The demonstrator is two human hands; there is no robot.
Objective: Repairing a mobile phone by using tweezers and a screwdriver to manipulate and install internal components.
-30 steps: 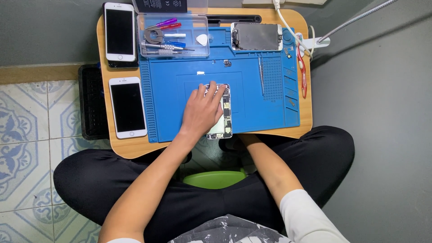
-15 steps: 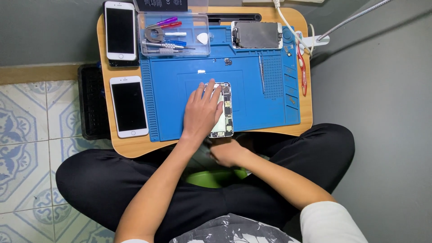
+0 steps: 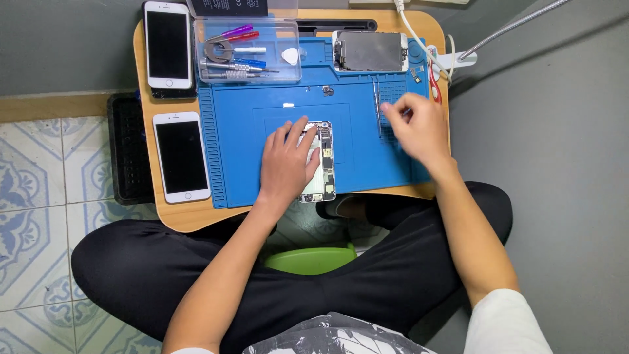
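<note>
Left hand point(image 3: 286, 164) presses opened phone point(image 3: 322, 160); right hand point(image 3: 415, 128) perhaps touches tweezers point(image 3: 377, 105).

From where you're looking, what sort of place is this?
Likely a makeshift phone-repair spot at home: a blue repair mat on a small wooden lap table, an opened phone under the left hand, a clear tool box, tiled floor.

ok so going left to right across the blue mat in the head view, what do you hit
black tray → white phone → left hand → opened phone → tweezers → right hand
</note>
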